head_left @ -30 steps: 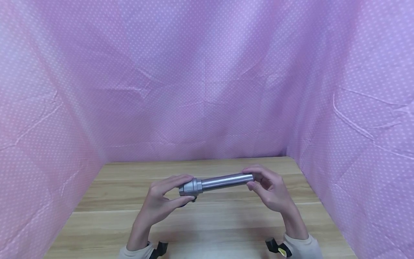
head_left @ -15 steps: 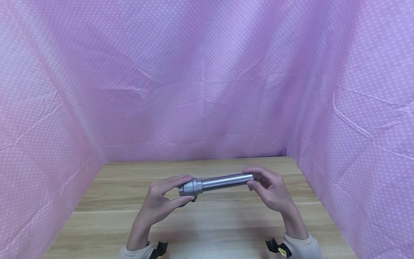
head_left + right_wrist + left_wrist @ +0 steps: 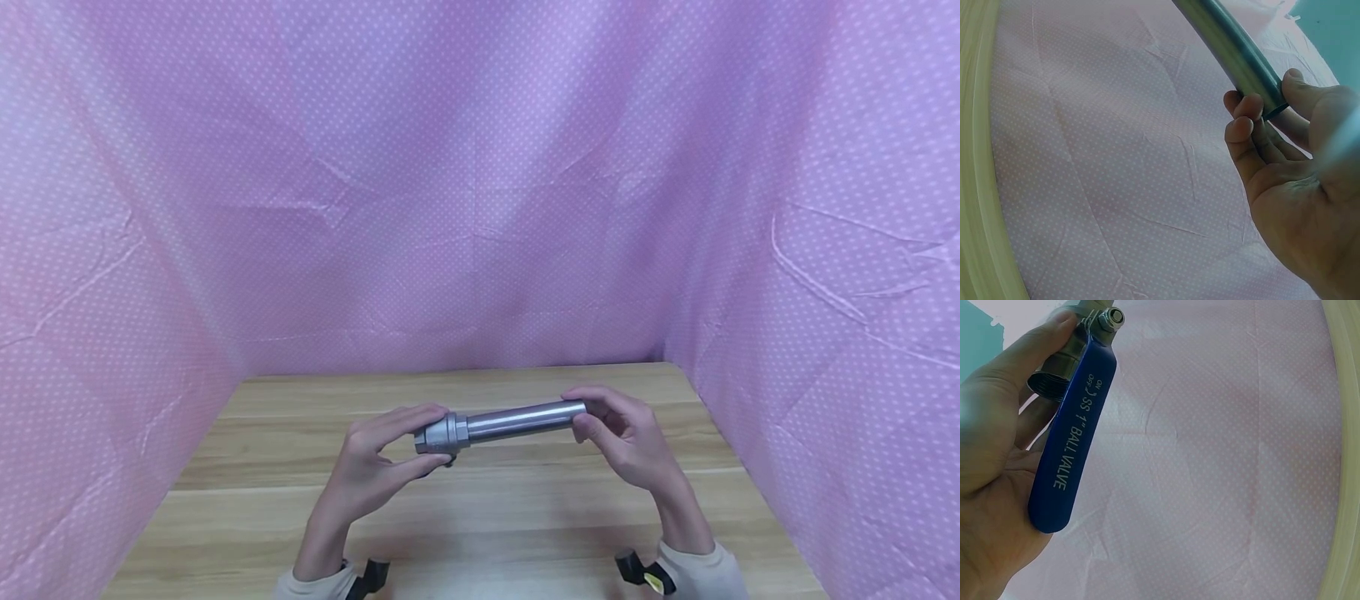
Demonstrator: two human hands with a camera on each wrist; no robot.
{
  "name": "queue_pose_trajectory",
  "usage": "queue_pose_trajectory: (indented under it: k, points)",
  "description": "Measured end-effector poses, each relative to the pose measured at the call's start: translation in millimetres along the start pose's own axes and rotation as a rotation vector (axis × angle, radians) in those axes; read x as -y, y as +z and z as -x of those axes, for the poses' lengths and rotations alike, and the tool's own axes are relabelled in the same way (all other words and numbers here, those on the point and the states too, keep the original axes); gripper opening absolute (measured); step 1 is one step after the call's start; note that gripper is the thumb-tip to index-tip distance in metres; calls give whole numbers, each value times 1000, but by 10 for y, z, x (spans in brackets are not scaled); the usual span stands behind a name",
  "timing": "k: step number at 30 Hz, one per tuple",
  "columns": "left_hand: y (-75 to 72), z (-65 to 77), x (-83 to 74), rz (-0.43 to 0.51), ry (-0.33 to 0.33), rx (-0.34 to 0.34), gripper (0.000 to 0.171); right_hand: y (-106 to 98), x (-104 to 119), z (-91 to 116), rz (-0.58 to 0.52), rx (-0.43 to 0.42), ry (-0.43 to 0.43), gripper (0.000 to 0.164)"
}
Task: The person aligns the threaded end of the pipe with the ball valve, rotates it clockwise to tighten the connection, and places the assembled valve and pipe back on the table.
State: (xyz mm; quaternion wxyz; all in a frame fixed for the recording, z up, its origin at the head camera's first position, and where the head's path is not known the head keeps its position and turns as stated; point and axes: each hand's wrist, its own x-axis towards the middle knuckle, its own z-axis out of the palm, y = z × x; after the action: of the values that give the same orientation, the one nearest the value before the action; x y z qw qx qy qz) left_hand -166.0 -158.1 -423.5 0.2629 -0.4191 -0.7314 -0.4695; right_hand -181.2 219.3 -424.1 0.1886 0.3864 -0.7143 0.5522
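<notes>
My left hand (image 3: 378, 458) grips a metal ball valve (image 3: 437, 435) between thumb and fingers above the table. In the left wrist view the valve's blue lever handle (image 3: 1072, 437), lettered "SS 1" BALL VALVE", points back toward the palm, beside the valve's threaded open end (image 3: 1049, 384). A shiny steel pipe (image 3: 525, 421) runs from the valve's right side, tilted slightly up to the right. Its far end is pinched by the thumb and fingers of my right hand (image 3: 633, 442). The right wrist view shows the fingertips around the pipe's end (image 3: 1254, 78). The joint between pipe and valve is a hex collar (image 3: 462, 429).
Beneath the hands lies a light wood-grain table (image 3: 495, 517). Pink dotted cloth (image 3: 465, 208) hangs behind it and along both sides. Black camera mounts sit at the left wrist (image 3: 369, 577) and right wrist (image 3: 643, 571), below pale sleeves.
The pipe's right end shifts very slightly to the left, and the right thumb and fingers adjust a little on it. My left hand and the valve stay in place.
</notes>
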Motion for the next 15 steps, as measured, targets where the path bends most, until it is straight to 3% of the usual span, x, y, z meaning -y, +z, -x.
queue_pose_trajectory:
  k: [8,15]
  points:
    - [1,-3,6,-6,6,-4,66,11,-48,-13,-94,22,-86,54]
    - [6,-5,2,2,16,-5,66,11,-64,-1,-52,8,-84,50]
